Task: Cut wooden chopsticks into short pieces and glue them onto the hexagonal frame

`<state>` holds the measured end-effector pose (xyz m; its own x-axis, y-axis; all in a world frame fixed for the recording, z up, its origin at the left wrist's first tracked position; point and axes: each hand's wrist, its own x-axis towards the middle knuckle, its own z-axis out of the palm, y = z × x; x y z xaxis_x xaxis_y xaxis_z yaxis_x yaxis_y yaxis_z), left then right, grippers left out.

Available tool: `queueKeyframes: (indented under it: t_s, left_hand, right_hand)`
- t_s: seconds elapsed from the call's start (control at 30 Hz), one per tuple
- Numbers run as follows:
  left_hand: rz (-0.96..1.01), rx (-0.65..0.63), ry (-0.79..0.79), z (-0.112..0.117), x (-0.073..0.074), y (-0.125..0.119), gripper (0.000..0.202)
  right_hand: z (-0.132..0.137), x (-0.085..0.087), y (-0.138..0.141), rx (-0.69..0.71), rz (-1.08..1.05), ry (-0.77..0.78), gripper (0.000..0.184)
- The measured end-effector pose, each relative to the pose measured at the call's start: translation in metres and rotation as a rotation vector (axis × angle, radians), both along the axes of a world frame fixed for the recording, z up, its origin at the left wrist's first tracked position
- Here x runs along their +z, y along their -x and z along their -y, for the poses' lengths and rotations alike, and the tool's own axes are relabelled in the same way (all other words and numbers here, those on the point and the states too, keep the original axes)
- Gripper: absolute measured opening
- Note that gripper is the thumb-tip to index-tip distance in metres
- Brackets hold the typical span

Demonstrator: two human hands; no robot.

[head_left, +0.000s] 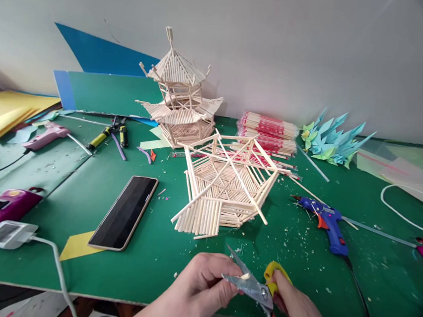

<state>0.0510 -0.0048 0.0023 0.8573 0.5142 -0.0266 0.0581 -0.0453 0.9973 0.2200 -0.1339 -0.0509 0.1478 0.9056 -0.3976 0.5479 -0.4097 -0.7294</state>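
1. One short stick, pinched in the left hand, sits between the parted scissors, apparently steadied there over the surface.
2. Right hand grips the yellow handle, presumably to govern them.
3. Just beyond: the stick frame, probably central for easy reach; blue glue gun at right, nozzle turned its way!
4. Farther back, a stick pagoda stands near the wall, likely to spare it knocks.

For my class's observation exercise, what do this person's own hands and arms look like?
The left hand and right hand are bare, without gloves. No ring, watch or bracelet shows on the visible parts, and no sleeve reaches into view; most of the right hand's fingers are hidden.
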Motion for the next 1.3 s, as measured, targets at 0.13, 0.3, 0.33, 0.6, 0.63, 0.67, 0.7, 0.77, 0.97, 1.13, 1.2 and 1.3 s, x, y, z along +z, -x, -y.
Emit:
queueKeyframes:
  t_s: [0.13,0.3,0.33,0.6,0.63,0.67,0.7,0.77,0.97,1.13,1.2,1.3]
  left_hand:
    - [-0.024,0.191,-0.285,0.014,-0.015,-0.004,0.022]
    - [0.076,0.154,-0.429,0.009,-0.015,-0.004,0.022]
    - [0.084,0.094,-0.324,0.006,-0.012,-0.003,0.024]
    - [-0.023,0.017,0.373,0.006,-0.011,0.001,0.035]
    - [-0.024,0.069,0.306,0.009,-0.011,0.000,0.034]
    - [-0.018,0.117,0.199,0.011,-0.010,-0.001,0.033]
    - [-0.006,0.155,0.074,0.013,-0.009,-0.003,0.032]
    - [0.014,0.177,-0.118,0.013,-0.006,-0.004,0.031]
    - [0.061,-0.011,0.463,0.005,-0.014,0.000,0.032]
    - [0.216,-0.072,0.960,0.009,-0.022,-0.003,0.034]
    - [0.208,-0.048,0.949,0.013,-0.021,-0.006,0.034]
    - [0.111,0.120,0.606,0.017,-0.019,-0.007,0.034]
  right_hand:
    - [-0.002,0.001,-0.001,-0.024,-0.075,0.073,0.071]
    - [-0.001,0.002,-0.002,-0.016,-0.076,0.077,0.071]
    - [-0.001,0.003,-0.002,-0.010,-0.077,0.075,0.069]
    - [-0.006,0.004,0.003,-0.010,-0.113,0.094,0.067]
    - [-0.005,0.003,0.003,-0.024,-0.111,0.104,0.069]
    - [-0.005,0.002,0.003,-0.035,-0.107,0.109,0.070]
    - [-0.003,0.001,0.003,-0.040,-0.104,0.107,0.072]
    - [0.000,0.000,0.002,-0.045,-0.099,0.096,0.075]
    - [0.001,0.004,0.001,-0.025,-0.066,0.062,0.069]
    - [-0.007,0.009,0.004,0.005,-0.098,0.055,0.046]
    - [-0.008,0.008,0.004,-0.005,-0.106,0.072,0.040]
    - [-0.006,0.005,0.003,-0.038,-0.102,0.091,0.056]
